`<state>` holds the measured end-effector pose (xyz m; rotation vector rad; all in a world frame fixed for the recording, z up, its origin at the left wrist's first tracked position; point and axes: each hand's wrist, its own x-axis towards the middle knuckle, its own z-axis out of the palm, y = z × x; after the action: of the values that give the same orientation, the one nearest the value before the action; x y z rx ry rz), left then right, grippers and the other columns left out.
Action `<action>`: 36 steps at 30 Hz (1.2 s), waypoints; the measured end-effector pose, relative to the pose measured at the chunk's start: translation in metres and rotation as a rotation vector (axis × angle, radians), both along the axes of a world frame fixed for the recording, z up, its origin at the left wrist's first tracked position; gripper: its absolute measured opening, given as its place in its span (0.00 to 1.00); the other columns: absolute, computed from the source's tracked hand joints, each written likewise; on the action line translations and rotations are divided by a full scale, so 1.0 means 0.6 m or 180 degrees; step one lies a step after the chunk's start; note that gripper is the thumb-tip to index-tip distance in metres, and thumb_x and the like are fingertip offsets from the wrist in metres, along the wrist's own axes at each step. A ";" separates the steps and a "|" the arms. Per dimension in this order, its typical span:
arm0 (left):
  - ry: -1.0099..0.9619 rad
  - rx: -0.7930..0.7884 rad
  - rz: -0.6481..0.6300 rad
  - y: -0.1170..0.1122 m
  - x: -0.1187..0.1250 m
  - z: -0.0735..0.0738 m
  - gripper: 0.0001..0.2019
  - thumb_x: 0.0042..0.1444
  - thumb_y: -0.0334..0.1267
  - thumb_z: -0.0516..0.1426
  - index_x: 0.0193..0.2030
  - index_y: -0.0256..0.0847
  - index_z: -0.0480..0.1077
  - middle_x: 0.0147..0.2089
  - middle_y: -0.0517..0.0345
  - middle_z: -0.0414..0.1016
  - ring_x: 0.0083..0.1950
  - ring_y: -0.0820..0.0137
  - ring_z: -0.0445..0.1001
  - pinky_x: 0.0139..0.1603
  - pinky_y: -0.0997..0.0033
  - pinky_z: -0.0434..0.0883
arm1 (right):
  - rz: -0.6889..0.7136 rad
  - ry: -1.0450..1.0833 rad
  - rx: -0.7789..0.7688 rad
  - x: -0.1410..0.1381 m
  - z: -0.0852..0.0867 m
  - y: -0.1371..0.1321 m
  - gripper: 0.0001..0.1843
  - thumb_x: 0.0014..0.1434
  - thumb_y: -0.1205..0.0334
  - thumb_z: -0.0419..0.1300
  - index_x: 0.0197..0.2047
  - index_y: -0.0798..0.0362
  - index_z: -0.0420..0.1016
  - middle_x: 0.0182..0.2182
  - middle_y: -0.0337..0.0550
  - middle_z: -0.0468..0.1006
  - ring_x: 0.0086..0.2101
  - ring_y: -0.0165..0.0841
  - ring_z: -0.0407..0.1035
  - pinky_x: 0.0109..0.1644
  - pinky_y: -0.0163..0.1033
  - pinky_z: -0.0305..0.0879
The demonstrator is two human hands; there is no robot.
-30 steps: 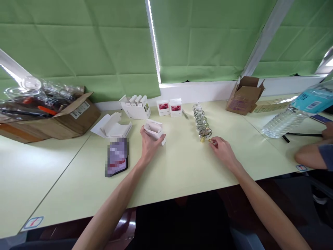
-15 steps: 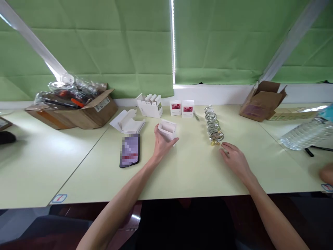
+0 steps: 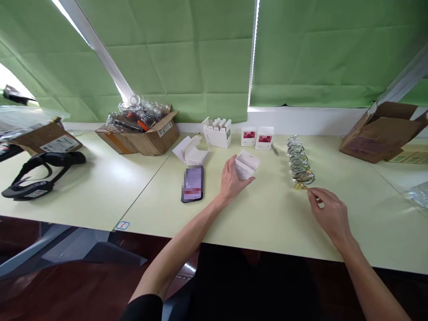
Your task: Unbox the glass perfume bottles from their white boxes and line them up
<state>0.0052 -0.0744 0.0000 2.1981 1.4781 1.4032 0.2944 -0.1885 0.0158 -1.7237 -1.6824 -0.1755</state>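
Note:
My left hand (image 3: 231,182) is wrapped round a small white carton (image 3: 246,165), its open top tilted up and the thumb along its near side. A row of shiny silvery round pieces (image 3: 299,162) runs away from me on the table, with a gold-coloured piece (image 3: 300,186) at its near end. At that end my right hand (image 3: 329,214) has thumb and forefinger pinched together on the gold piece's edge; their exact grip is too small to see. Behind the left hand stand two white boxes with pink pictures (image 3: 264,138).
A phone (image 3: 193,183) lies left of my left hand, with folded white card (image 3: 192,151) behind it. A white divided carton (image 3: 217,133) stands near the wall, a thin pen-like item (image 3: 274,149) right of the boxes. Cardboard boxes (image 3: 143,140) and a black headset strap (image 3: 43,174) are leftward.
The view has turned left, so things sit further right. In my left hand the carton has tipped over more. My right fingers have closed together at the row's gold end.

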 end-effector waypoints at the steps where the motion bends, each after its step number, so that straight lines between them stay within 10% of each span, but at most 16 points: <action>1: 0.0165 0.0101 0.0014 0.000 0.000 0.002 0.52 0.45 0.46 0.71 0.70 0.43 0.44 0.67 0.36 0.61 0.67 0.49 0.63 0.65 0.49 0.63 | 0.0196 0.0159 0.0045 -0.018 0.012 0.001 0.19 0.66 0.53 0.51 0.41 0.53 0.81 0.42 0.52 0.83 0.35 0.39 0.75 0.44 0.47 0.74; 8: 0.1078 0.0495 -0.0137 0.000 -0.012 0.011 0.34 0.53 0.34 0.62 0.66 0.36 0.56 0.64 0.37 0.66 0.65 0.50 0.67 0.64 0.51 0.63 | 0.1606 0.1110 -0.0751 -0.155 0.074 0.073 0.21 0.63 0.53 0.56 0.54 0.55 0.77 0.53 0.51 0.79 0.35 0.34 0.75 0.39 0.42 0.75; 13: 0.1438 0.0367 -0.0106 0.001 -0.017 0.014 0.33 0.53 0.32 0.59 0.67 0.36 0.57 0.66 0.37 0.64 0.66 0.49 0.64 0.65 0.50 0.61 | 0.1871 0.1280 -0.1256 -0.199 0.064 0.130 0.18 0.62 0.55 0.56 0.51 0.55 0.77 0.40 0.47 0.82 0.25 0.31 0.70 0.32 0.38 0.68; 21: 0.1766 0.0428 -0.0199 0.001 -0.008 0.014 0.31 0.55 0.30 0.55 0.68 0.35 0.56 0.63 0.38 0.66 0.64 0.51 0.65 0.66 0.50 0.60 | 0.1839 0.1576 -0.1400 -0.190 0.042 0.156 0.19 0.62 0.50 0.54 0.24 0.52 0.68 0.13 0.32 0.62 0.17 0.28 0.58 0.25 0.35 0.56; 36: 0.0909 -0.0039 0.0337 0.028 -0.064 0.022 0.40 0.52 0.39 0.66 0.68 0.39 0.52 0.65 0.38 0.64 0.66 0.49 0.64 0.67 0.49 0.61 | 0.1028 0.2145 -0.0514 -0.113 0.066 0.145 0.21 0.59 0.41 0.58 0.36 0.53 0.74 0.19 0.39 0.74 0.19 0.32 0.68 0.25 0.37 0.66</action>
<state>-0.0334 -0.0573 0.0132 2.4263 1.7104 1.1394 0.2267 -0.1016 0.0552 -1.3695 -1.4447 0.6371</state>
